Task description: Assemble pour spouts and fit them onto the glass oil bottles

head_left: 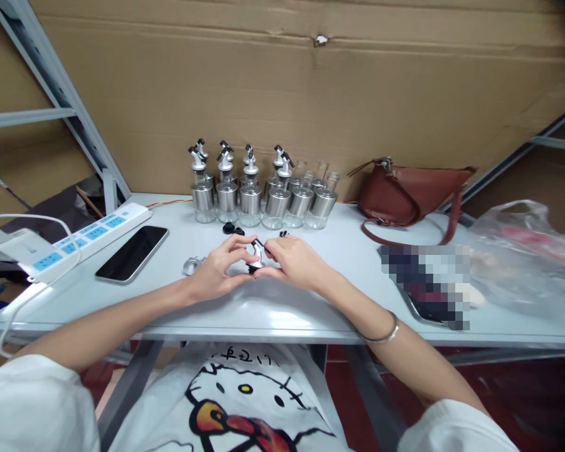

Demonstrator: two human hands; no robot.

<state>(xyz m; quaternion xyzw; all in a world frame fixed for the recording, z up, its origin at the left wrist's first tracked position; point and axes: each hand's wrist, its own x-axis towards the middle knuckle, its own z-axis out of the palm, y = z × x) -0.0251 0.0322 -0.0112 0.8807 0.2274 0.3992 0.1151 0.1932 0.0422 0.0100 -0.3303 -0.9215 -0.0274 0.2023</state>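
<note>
Between my two hands, just above the table, is a bottle pourer with a pale spout, a black flap on top and a black stopper below. My left hand pinches it from the left. From the other side, my right hand grips its flap and base with thumb and fingers. Partly behind my left wrist lies a clear-grey part. Black stopper pieces lie beyond my left hand, and small black bits show behind my right fingers.
Several glass bottles with steel sleeves stand at the back, many wearing pourers, some open-necked. At left are a power strip and a phone. At right are a brown handbag, a blurred-out item and a plastic bag.
</note>
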